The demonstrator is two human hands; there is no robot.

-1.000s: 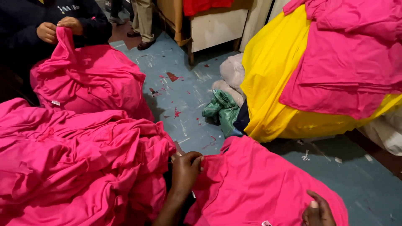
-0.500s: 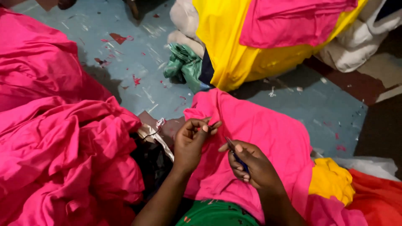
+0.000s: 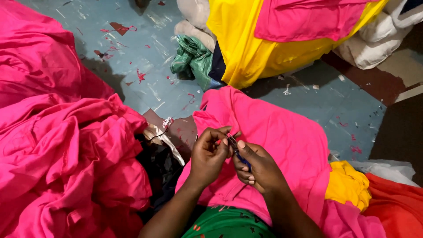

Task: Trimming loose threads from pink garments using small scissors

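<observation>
Your right hand [image 3: 260,169] is closed around a small dark snipping tool [image 3: 235,150], probably thread clippers, whose long axis angles up-left toward your left hand [image 3: 210,156]. That hand pinches the pink garment [image 3: 282,132] on your lap, right at the tool's tip.

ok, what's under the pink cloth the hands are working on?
Under the pink cloth: green fabric at the near edge, yellow cloth at its right, blue floor beyond. The rest is covered.
</observation>
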